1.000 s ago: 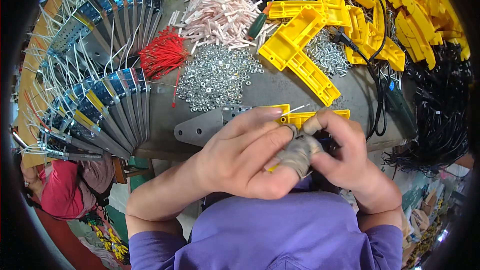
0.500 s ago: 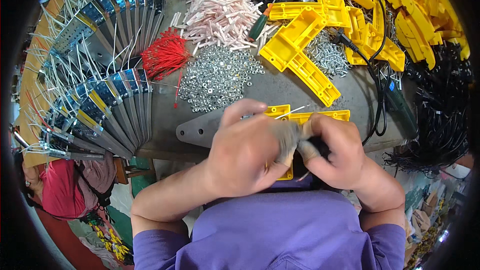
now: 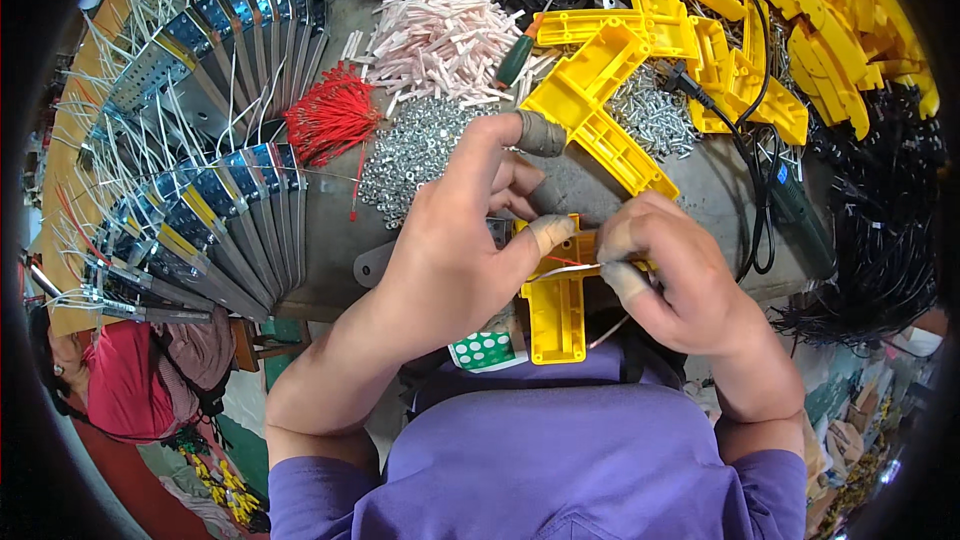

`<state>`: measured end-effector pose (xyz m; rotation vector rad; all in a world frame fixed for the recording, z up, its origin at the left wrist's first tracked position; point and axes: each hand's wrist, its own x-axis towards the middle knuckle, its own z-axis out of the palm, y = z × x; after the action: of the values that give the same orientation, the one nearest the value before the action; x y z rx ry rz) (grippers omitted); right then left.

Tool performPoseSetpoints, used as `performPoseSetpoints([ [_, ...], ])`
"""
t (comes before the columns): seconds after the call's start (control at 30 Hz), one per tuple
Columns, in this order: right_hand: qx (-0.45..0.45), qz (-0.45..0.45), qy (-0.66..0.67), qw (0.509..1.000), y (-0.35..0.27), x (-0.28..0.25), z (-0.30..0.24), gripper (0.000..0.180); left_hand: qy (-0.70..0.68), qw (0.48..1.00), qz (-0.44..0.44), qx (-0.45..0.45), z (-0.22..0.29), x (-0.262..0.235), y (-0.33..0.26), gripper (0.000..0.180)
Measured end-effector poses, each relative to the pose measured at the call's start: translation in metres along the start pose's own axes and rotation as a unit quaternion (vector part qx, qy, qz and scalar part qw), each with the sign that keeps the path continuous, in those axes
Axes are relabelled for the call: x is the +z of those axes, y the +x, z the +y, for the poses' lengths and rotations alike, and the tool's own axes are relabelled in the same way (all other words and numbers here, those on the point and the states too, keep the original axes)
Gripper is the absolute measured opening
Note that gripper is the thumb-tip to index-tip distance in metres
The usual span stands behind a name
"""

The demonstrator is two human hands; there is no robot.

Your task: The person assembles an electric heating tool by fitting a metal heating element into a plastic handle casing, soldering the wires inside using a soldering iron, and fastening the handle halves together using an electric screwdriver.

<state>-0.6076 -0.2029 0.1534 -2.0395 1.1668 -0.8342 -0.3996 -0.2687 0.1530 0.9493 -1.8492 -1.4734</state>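
In the lower centre of the frame, the person is handling a thin white lead (image 3: 573,271) across a yellow housing (image 3: 557,325), apparently a wiring step. The right hand (image 3: 675,275) is pinching the lead closely; the left hand (image 3: 460,240) is standing half open, apparently holding nothing, its thumb lying over the housing. Placing the lead is probably calling for a fine, steady pinch. A green-and-white dotted item (image 3: 485,349) is showing no readable writing.

Light's bright, ctr mostly sharp — edges bend, corners blk.
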Motion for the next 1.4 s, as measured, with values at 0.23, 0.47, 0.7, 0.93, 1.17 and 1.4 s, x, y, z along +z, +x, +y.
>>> performPoseSetpoints([
  [0.23, 0.121, 0.141, 0.474, 0.861, -0.01, 0.007, -0.005, 0.025, -0.02, 0.999, -0.041, 0.011, -0.007, 0.012, 0.001, 0.053],
  [0.47, 0.049, 0.113, 0.146, 0.982, 0.003, 0.01, -0.005, 0.038, -0.069, 0.996, -0.054, 0.007, -0.003, 0.009, -0.003, 0.057],
  [0.7, 0.042, 0.173, 0.142, 0.974, 0.001, 0.001, -0.007, 0.039, -0.075, 0.995, -0.069, 0.005, -0.002, 0.004, -0.003, 0.058],
  [0.93, -0.112, 0.092, -0.127, 0.981, 0.008, -0.006, -0.004, 0.036, -0.04, 0.995, -0.094, 0.008, -0.004, 0.004, -0.003, 0.055],
  [1.17, -0.088, 0.133, -0.122, 0.98, 0.004, -0.004, -0.009, 0.029, -0.008, 0.997, -0.039, 0.07, -0.007, 0.012, -0.002, 0.049],
  [1.4, -0.038, -0.2, -0.065, 0.977, -0.021, -0.026, -0.043, 0.017, -0.037, 0.997, 0.005, 0.071, -0.009, 0.015, -0.002, 0.046],
])
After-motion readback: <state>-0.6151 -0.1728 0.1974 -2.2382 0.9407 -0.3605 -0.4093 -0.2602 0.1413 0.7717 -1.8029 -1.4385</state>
